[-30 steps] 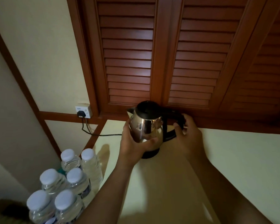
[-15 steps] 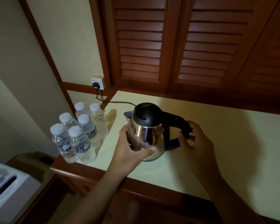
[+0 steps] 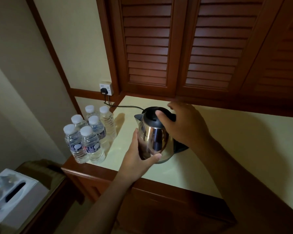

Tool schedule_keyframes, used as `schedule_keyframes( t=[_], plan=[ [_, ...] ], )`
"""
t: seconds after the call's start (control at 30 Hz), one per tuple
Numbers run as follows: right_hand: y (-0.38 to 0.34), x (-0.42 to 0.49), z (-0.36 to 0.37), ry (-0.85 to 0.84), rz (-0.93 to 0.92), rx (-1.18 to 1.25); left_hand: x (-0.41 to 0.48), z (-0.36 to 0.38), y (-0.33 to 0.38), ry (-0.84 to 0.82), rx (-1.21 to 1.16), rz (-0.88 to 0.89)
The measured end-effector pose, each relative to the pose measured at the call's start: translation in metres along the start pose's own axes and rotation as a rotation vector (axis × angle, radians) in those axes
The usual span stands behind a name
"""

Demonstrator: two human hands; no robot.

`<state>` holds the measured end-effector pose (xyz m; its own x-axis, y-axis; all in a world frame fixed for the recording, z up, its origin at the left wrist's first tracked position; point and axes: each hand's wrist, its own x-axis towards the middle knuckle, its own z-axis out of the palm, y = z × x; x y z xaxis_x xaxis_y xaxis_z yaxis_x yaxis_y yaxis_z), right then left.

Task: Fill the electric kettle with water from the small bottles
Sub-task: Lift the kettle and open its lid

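Note:
A steel electric kettle (image 3: 153, 141) with a black lid (image 3: 151, 114) stands on the cream counter (image 3: 235, 141), near its front edge. My left hand (image 3: 139, 156) wraps around the kettle's lower body. My right hand (image 3: 184, 125) lies over the top of the kettle, thumb pressed on the closed lid, and hides the handle. Several small water bottles (image 3: 90, 132) with white caps stand in a cluster at the counter's left end, all capped.
A black cord (image 3: 125, 106) runs from the kettle to a wall socket (image 3: 106, 88). Brown louvred doors (image 3: 176, 48) rise behind the counter. A white tissue box (image 3: 8, 195) sits on a low wooden stand at the lower left.
My right hand left the handle and moved up onto the lid. The kettle now sits closer to the front edge, and my view tilted down.

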<state>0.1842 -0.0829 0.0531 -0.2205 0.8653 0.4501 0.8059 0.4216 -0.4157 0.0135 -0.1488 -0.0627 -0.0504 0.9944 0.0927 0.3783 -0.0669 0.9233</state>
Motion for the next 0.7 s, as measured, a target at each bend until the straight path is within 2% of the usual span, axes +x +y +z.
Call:
schedule_keyframes(
  t=[0.2,0.3,0.4,0.53,0.7],
  plan=[
    [-0.028,0.030,0.007,-0.061,0.018,-0.135,0.004,-0.001,-0.006,-0.020,0.055,-0.007],
    [-0.036,0.034,0.004,-0.061,0.046,-0.124,0.004,-0.001,-0.008,-0.026,0.050,-0.004],
    [-0.039,0.032,0.000,-0.029,0.081,-0.041,0.004,-0.003,-0.010,-0.040,0.026,0.011],
    [-0.031,0.022,-0.021,0.113,0.189,0.123,0.003,-0.005,-0.011,-0.048,0.009,0.030],
    [-0.013,-0.006,-0.036,0.179,0.360,0.453,0.003,-0.006,-0.011,-0.044,0.035,0.020]
  ],
)
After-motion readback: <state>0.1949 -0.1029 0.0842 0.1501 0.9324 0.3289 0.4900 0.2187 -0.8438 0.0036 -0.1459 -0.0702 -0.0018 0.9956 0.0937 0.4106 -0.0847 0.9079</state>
